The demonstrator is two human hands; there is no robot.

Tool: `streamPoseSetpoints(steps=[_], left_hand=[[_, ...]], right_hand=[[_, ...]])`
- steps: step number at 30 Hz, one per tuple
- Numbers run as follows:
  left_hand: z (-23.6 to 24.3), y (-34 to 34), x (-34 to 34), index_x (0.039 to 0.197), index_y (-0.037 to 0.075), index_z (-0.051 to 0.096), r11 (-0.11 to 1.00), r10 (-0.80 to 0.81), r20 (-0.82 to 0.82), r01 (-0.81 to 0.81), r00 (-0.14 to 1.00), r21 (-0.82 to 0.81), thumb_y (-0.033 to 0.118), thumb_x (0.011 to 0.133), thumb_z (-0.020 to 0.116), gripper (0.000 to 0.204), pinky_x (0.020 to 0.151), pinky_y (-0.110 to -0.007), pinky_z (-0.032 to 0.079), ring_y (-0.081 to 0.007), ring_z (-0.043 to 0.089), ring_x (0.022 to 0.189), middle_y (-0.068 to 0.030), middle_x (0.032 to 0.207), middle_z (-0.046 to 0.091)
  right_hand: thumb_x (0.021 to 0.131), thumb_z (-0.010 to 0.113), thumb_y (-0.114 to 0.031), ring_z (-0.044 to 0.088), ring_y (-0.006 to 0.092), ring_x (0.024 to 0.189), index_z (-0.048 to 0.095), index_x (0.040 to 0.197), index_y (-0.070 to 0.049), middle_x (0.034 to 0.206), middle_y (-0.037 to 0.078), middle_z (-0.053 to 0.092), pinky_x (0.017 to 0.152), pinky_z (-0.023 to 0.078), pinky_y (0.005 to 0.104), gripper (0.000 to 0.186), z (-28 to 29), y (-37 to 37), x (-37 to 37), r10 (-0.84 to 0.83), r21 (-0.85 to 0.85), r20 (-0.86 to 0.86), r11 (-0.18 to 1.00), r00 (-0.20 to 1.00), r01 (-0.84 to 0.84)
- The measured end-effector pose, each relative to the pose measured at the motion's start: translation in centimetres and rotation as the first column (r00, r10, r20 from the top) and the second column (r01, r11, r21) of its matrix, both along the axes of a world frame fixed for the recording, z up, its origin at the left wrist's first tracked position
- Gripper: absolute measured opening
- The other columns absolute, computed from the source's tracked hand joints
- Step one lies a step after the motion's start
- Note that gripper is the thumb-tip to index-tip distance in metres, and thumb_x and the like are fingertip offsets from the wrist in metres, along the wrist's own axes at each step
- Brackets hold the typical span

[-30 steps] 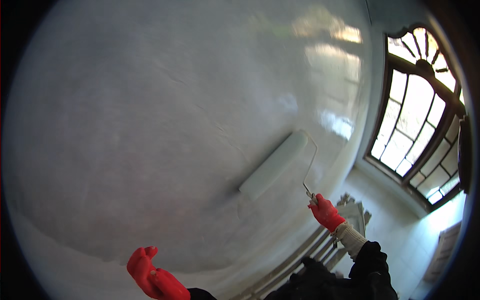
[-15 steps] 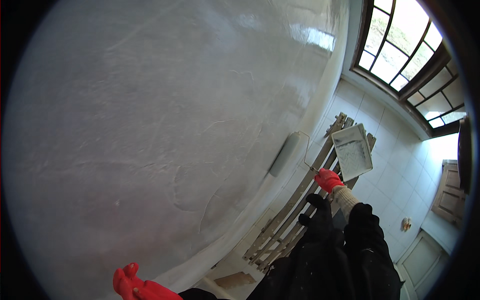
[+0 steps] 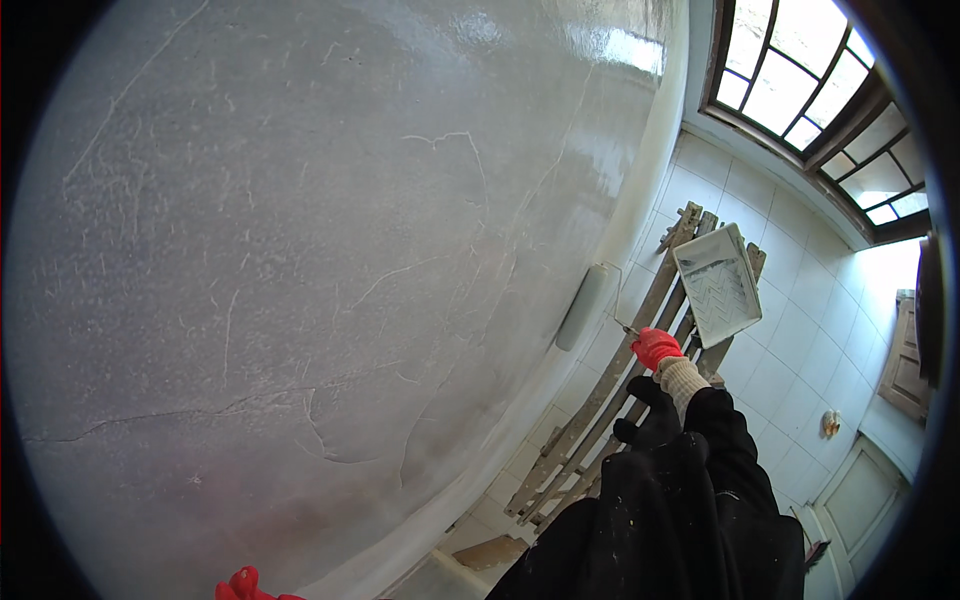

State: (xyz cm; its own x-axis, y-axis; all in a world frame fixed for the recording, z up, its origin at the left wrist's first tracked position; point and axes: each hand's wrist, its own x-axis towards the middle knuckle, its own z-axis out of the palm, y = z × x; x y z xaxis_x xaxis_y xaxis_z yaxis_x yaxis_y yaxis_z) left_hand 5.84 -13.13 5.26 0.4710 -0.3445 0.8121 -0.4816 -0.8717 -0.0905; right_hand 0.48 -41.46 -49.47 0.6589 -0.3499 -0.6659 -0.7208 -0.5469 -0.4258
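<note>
Roller (image 3: 583, 308), in the head view, lines the edge of the wall (image 3: 300, 230), contact unclear. Its handle (image 3: 628, 330) mostly hides inside the closed, red-gloved right hand (image 3: 656, 348). Left hand (image 3: 243, 585): cut off, grip impossible to tell. Tray (image 3: 733, 318) overlaps the plank bench's (image 3: 575, 430) far end.

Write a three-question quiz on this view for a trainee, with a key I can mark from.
1. Multiple choice: which edge of the picture cuts off the left hand?
A upper
B lower
C right

2. True or false: the paint tray lies directly on the tiled floor.

3. Fill the gap: the right hand grips the handle of a ______.

Key:
1. B.
2. False; it rests on the slatted wooden bench.
3. Paint roller.
</note>
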Motion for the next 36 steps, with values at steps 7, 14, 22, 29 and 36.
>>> streamPoseSetpoints(steps=[7, 14, 22, 29, 36], left_hand=[[0.1, 0.3, -0.1, 0.111, -0.008, 0.050, 0.996, -0.071, -0.059, 0.068, 0.996, -0.053, 0.013, 0.092, 0.042, 0.029, 0.078, -0.041, 0.051, -0.0340, 0.058, 0.085, -0.0255, 0.112, 0.050], [2.0, -0.3, -0.5, 0.109, -0.008, 0.051, 0.985, -0.164, 0.003, 0.163, 0.987, -0.055, 0.010, 0.091, 0.041, 0.027, 0.079, -0.041, 0.050, -0.0336, 0.058, 0.086, -0.0251, 0.112, 0.050], [6.0, 1.4, -1.9, 0.110, -0.007, 0.050, 0.963, -0.227, 0.124, 0.242, 0.966, -0.122, 0.009, 0.091, 0.039, 0.028, 0.081, -0.041, 0.050, -0.0327, 0.058, 0.088, -0.0238, 0.113, 0.050], [7.5, 6.6, -5.2, 0.111, -0.004, 0.051, 0.891, -0.295, 0.212, 0.348, 0.932, -0.291, 0.014, 0.094, 0.038, 0.028, 0.083, -0.041, 0.050, -0.0314, 0.055, 0.098, -0.0202, 0.115, 0.048], [7.8, 11.2, -8.3, 0.114, 0.000, 0.050, 0.878, -0.253, 0.196, 0.310, 0.948, -0.364, 0.021, 0.096, 0.040, 0.030, 0.086, -0.040, 0.049, -0.0293, 0.051, 0.106, -0.0176, 0.118, 0.046]], right_hand=[[0.081, 0.057, -0.036, 0.061, 0.0399, 0.082, 0.059, 0.090, 0.000, 0.082, 0.024, 0.062, 0.070, 0.048, 0.0466, 0.037, 2.5, -1.7, -2.3, 0.062, 0.040, 0.144, 0.997, 0.988, -0.069], [0.082, 0.057, -0.036, 0.059, 0.0414, 0.074, 0.054, 0.087, -0.002, 0.072, 0.023, 0.060, 0.063, 0.045, 0.0489, 0.035, 9.5, -1.7, -5.3, 0.037, 0.086, 0.354, 0.994, 0.934, -0.072], [0.082, 0.059, -0.031, 0.057, 0.0430, 0.067, 0.051, 0.085, -0.004, 0.065, 0.021, 0.057, 0.056, 0.043, 0.0494, 0.029, 20.5, -2.1, -3.9, 0.030, 0.101, 0.518, 0.990, 0.855, -0.096], [0.082, 0.061, -0.025, 0.057, 0.0439, 0.068, 0.048, 0.080, -0.002, 0.065, 0.021, 0.058, 0.057, 0.044, 0.0474, 0.026, 29.4, -1.7, -2.3, -0.051, 0.141, 0.759, 0.986, 0.649, -0.088], [0.087, 0.052, -0.010, 0.064, 0.0260, 0.066, 0.052, 0.086, 0.002, 0.068, 0.016, 0.061, 0.058, 0.047, 0.0312, 0.012, 48.9, -0.2, 2.3, -0.109, 0.137, 0.977, 0.979, 0.182, -0.153]])
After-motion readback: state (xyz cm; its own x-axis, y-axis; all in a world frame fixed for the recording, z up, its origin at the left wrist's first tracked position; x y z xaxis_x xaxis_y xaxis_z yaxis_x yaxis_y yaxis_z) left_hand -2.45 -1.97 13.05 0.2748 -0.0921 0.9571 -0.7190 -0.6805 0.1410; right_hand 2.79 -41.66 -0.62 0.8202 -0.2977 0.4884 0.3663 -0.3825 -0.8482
